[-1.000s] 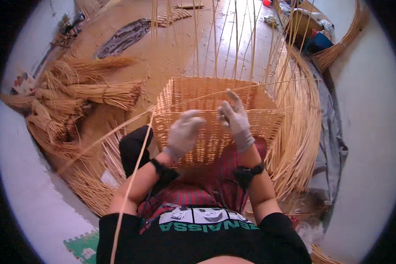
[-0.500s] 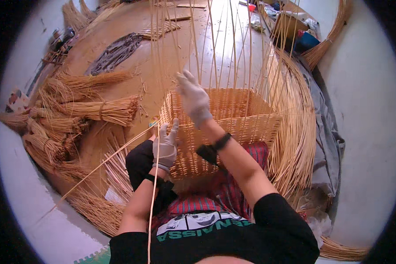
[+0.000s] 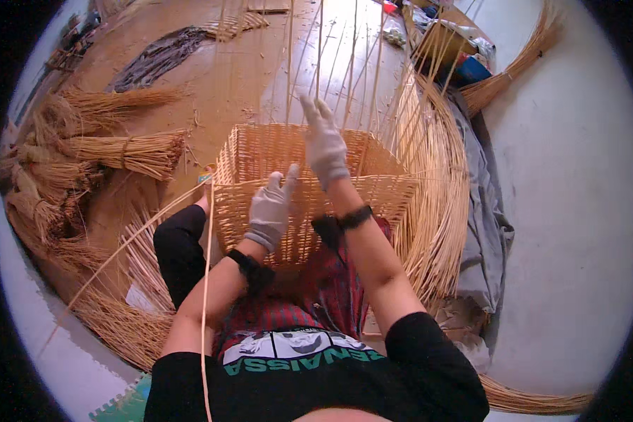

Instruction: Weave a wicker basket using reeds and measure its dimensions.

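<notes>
Head view, and right in the centre of the frame sits the square, half-woven, pale straw-coloured wicker basket, resting against the person's lap with its thin upright stakes fanning toward the top edge. The left hand, in a pale grey glove, lies on the near wall of the basket just below centre, fingers held together and curled over the rim, thumb up; whether it pinches a strand I cannot tell. The right hand, gloved the same, reaches higher, above the basket's open mouth, fingers straight, pressed side by side and pointing up among the stakes (touching 1 of them, it seems, though a closed grip is not visible). A long loose pale cane runs from the basket's left corner down to the lower edge of the frame. At the left, tied bundles of tan straw lie on the brown wooden floor. At the right, curved sheaves of long pale willow rods arc beside the basket, with a grey cloth just beyond them.
</notes>
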The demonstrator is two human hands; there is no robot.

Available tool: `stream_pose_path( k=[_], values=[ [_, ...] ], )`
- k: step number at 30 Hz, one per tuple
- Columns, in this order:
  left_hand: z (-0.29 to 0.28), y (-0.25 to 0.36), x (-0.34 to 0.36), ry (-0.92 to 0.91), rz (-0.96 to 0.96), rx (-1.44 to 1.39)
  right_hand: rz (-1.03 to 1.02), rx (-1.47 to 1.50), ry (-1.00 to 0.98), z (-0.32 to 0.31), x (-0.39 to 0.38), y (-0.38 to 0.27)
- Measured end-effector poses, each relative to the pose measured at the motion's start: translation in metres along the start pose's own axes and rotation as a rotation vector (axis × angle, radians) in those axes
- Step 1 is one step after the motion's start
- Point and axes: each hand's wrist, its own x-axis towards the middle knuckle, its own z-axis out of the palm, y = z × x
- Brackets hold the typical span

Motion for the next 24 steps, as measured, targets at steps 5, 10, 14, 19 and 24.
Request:
stream_pose_path(
  k=[5,10,14,19,24],
  values=[
    [-0.013,-0.003,0.005,-0.015,0.138,0.153,0.352,0.918,0.366,-0.036,-0.07,0.064],
    [-0.02,0.052,0.024,0.123,0.262,-0.136,0.446,0.403,0.12,-0.073,-0.096,0.108],
    [0.004,0.09,0.037,-0.145,0.084,-0.074,-0.06,0.053,0.075,-0.068,-0.013,0.071],
    [0.017,0.107,0.043,-0.15,0.187,0.095,0.556,0.492,0.248,-0.126,-0.112,0.132],
    [0.014,0.099,0.033,-0.085,0.189,-0.143,0.413,0.038,-0.001,-0.092,-0.129,0.1]
  ],
)
